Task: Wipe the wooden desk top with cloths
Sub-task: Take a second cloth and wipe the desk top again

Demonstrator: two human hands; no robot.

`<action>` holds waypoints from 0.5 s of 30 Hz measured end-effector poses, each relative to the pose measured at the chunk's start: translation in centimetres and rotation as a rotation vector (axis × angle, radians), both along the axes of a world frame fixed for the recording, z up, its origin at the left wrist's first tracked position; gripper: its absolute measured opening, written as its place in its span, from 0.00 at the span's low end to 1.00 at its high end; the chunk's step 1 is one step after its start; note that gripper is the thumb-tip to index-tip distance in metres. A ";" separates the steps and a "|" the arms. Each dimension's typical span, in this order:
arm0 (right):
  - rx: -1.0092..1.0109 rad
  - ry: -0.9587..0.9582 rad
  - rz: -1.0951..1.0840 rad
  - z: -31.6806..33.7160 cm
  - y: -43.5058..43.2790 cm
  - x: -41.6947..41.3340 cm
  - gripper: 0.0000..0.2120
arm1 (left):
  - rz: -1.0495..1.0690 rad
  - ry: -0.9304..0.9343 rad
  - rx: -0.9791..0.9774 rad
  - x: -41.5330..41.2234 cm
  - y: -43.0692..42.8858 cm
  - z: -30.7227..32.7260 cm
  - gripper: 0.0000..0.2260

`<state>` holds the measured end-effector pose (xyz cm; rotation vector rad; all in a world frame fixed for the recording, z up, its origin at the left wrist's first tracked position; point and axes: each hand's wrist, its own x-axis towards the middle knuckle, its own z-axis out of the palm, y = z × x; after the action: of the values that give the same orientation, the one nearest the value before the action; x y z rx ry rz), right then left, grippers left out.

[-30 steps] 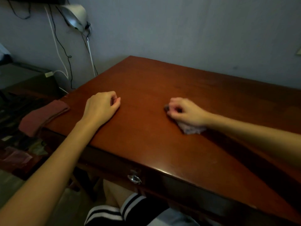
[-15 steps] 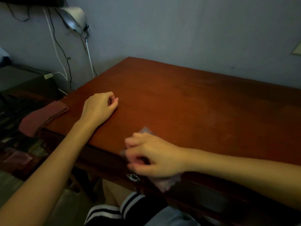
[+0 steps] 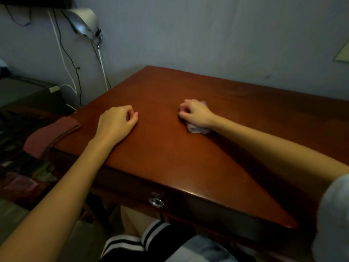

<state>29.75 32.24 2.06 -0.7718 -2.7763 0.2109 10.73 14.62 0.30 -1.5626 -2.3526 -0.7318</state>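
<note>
On the desk (image 3: 170, 157), the right hand (image 3: 196, 114) grips a pale cloth (image 3: 198, 129) bunched beneath its palm. Well left of it, the left hand (image 3: 117, 123) rests loosely curled, holding nothing; a red cloth (image 3: 52, 133) lies further left.

Lamp (image 3: 83, 21) against the wall; cables (image 3: 77, 68) hang beside it.

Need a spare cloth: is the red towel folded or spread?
Folded: the red towel shows stacked layers along its near edge.

towel (image 3: 51, 135) at desk's (image 3: 170, 157) left edge.
</note>
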 end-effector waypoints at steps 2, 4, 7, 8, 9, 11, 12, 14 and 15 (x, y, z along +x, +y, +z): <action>-0.004 0.003 0.190 -0.2 -4.6 -1.1 0.11 | 0.007 0.003 0.004 0.0 -0.1 0.0 0.12; -0.006 0.020 0.392 -0.5 -10.1 -0.5 0.09 | 0.019 0.003 0.014 0.1 -0.2 0.1 0.12; -0.048 0.035 0.596 -0.3 -15.7 3.3 0.11 | 0.018 -0.002 0.016 0.1 -0.2 0.2 0.11; -0.071 0.023 0.628 -0.2 -16.5 5.0 0.11 | 0.011 -0.001 0.013 0.1 -0.2 0.2 0.11; -0.102 0.013 0.647 0.0 -16.7 6.7 0.13 | 0.003 -0.001 0.011 0.1 -0.2 0.2 0.11; -0.160 0.014 0.640 0.2 -15.6 9.6 0.15 | -0.008 -0.004 0.006 -0.1 -0.2 0.1 0.11; -0.174 0.020 0.613 0.3 -14.5 10.6 0.15 | -0.012 -0.003 0.003 -0.1 -0.1 0.0 0.11; -0.157 0.029 0.499 0.2 -11.1 11.7 0.14 | -0.016 0.006 -0.004 -0.2 0.1 -0.1 0.11; -0.140 0.043 0.419 0.2 -9.0 11.8 0.14 | -0.016 0.009 -0.005 -0.3 0.1 -0.1 0.11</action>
<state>41.50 23.29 2.24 -0.1984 -2.8731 0.4951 10.47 14.76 0.16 -1.5858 -2.3396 -0.7216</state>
